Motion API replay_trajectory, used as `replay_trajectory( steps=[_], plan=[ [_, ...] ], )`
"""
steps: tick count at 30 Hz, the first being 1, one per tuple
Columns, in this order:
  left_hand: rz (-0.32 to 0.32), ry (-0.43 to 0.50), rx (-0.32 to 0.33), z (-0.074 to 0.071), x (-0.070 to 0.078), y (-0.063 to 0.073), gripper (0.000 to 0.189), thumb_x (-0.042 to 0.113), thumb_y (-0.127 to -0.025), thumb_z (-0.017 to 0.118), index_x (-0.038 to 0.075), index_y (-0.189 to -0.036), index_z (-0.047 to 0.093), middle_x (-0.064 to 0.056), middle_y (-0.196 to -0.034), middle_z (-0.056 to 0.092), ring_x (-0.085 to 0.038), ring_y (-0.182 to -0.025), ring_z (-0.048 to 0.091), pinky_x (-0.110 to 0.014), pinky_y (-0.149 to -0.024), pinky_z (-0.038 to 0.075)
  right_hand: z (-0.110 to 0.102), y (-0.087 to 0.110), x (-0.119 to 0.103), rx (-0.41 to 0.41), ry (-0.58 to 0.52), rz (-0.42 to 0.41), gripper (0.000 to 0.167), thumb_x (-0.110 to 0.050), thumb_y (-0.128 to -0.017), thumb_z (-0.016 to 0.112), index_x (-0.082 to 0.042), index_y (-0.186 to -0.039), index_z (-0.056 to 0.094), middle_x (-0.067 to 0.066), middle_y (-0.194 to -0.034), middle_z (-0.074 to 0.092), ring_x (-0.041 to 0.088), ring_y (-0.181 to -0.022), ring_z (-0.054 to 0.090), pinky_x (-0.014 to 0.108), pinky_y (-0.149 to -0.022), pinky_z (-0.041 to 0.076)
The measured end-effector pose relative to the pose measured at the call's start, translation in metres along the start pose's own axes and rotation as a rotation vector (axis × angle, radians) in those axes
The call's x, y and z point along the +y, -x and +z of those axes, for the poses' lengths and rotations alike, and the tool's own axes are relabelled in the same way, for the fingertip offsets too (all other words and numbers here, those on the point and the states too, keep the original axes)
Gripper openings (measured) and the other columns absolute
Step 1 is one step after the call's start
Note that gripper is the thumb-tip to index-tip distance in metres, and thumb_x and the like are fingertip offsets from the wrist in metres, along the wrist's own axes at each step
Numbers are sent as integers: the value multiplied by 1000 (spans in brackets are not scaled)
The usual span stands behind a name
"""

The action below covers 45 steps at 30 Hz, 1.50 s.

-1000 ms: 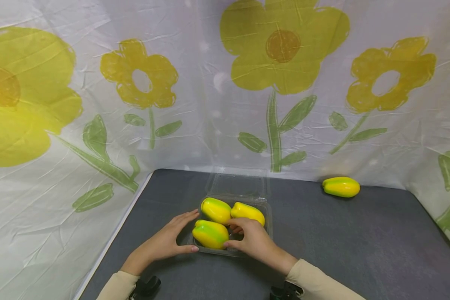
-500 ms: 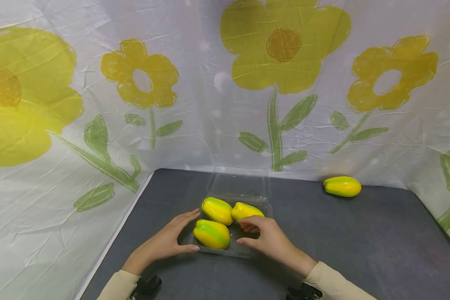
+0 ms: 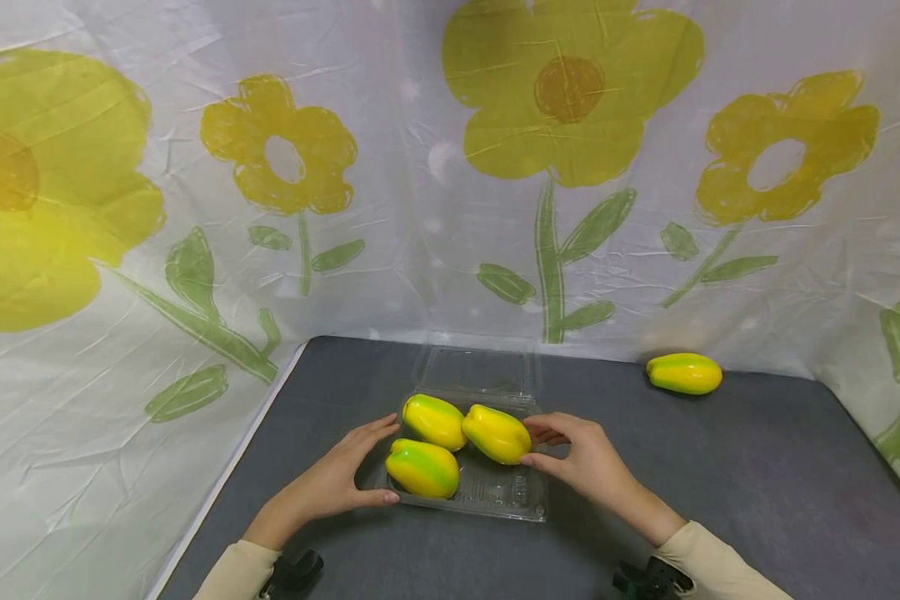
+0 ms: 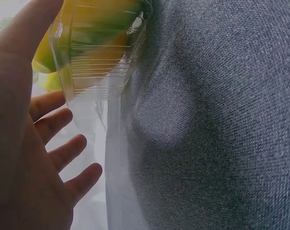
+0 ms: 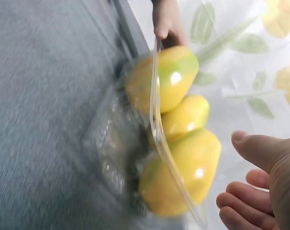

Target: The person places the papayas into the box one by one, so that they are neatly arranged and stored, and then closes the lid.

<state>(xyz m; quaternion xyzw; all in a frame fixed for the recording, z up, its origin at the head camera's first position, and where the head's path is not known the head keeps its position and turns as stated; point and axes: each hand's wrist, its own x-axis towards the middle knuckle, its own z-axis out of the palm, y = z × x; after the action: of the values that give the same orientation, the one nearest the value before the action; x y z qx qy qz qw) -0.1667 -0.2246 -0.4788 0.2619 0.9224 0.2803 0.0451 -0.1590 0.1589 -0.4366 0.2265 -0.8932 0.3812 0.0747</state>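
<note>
Three glossy yellow-and-green papayas lie in a clear plastic clamshell box [image 3: 495,498] in the head view: a front-left papaya [image 3: 422,469], a back-left papaya [image 3: 433,422] and a right papaya [image 3: 497,435]. My left hand [image 3: 335,475] is spread at the box's left side, thumb by the front corner and fingers along the side wall, also seen in the left wrist view. Beside the right papaya, my right hand [image 3: 592,467] has thumb and fingers apart. The right wrist view shows a gap between that hand and the right papaya [image 5: 183,175].
Behind the box its clear lid [image 3: 480,371] stands folded back toward the flowered cloth [image 3: 390,250]. Another papaya [image 3: 684,373] lies at the back right of the dark grey table [image 3: 720,483]. The front right part of the box holds no fruit.
My right hand has drawn back rightward from between the papayas to the box's right side, uncovering the right papaya and the box floor. The left hand has stayed in place.
</note>
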Motion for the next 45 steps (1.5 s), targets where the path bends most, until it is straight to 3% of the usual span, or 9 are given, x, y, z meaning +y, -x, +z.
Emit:
replay_trajectory(
  steps=[19, 45],
  plan=[
    [2, 4, -10, -1, 2, 0, 97, 69, -78, 69, 26, -156, 31, 0, -166, 24, -35, -151, 26, -66, -111, 35, -28, 17, 39, 89, 97, 40, 47, -22, -77, 85, -12, -120, 70, 4, -109, 74, 19, -93, 72, 32, -81, 60],
    [-18, 26, -25, -1, 3, 0, 98, 70, -77, 69, 26, -156, 31, 1, -166, 23, -35, -151, 26, -66, -111, 34, -52, 25, 71, 73, 149, 155, 49, -28, -81, 81, -8, -124, 67, 8, -113, 72, 27, -98, 71, 41, -84, 58]
  ],
)
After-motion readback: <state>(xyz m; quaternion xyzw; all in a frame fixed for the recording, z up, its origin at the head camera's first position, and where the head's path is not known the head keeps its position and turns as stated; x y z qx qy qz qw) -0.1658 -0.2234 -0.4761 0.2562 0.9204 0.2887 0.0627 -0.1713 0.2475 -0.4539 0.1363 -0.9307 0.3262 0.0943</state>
